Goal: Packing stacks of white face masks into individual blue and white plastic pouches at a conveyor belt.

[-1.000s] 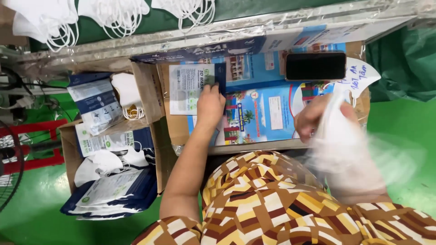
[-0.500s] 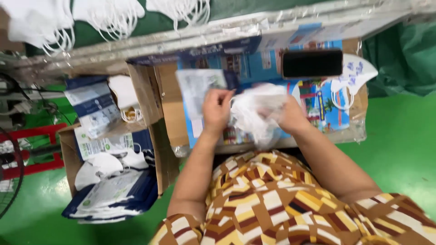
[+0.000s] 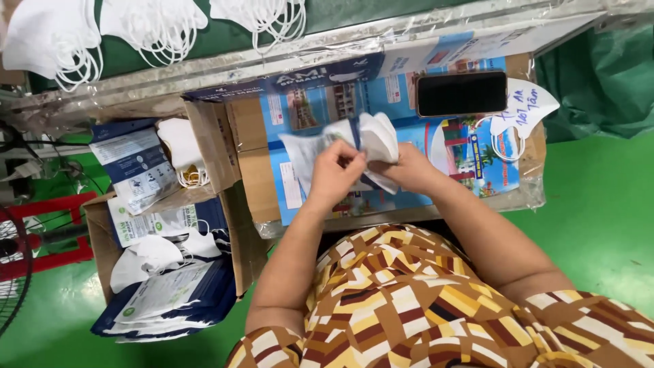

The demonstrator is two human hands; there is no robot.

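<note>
Head view: since half a second ago, both hands have drawn together above the printed cardboard worktop [image 3: 477,153]. The left hand [image 3: 335,174] pinches a flat, glossy packaging pouch [image 3: 300,153]; the right hand [image 3: 407,169] grips folded, soft white face masks [image 3: 377,136], now nosing into the pouch. A black phone [image 3: 462,93] lies beyond.
</note>
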